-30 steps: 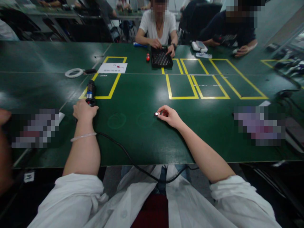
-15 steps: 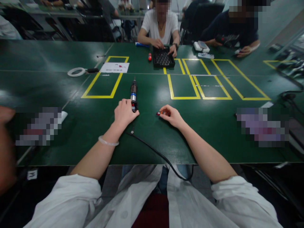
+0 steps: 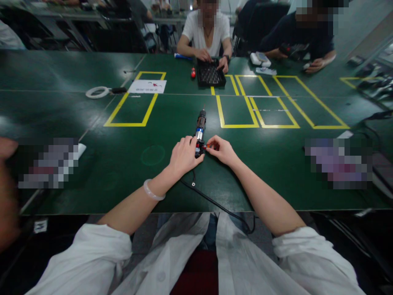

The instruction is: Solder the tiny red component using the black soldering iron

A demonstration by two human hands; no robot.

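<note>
Black cord (image 3: pixel 211 198), draped over the edge of the table (image 3: pixel 276 176) behind the slim tool (image 3: pixel 199 132), could snag and tug it askew; too light a pinch could drop the orange-red piece (image 3: pixel 208 146). The left hand (image 3: pixel 184 155) grips the tool at or just above the table; the right hand (image 3: pixel 221 150) pinches the piece just right of the tool's rear — contact unclear. Dark and silver, blue-banded — the tool ends in a thin tip.

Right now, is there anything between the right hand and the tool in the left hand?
Only the small piece pinched in the right hand lies between it and the tool; whether they touch is unclear. No other obstacle is visible. The cable runs nearer the body.
</note>
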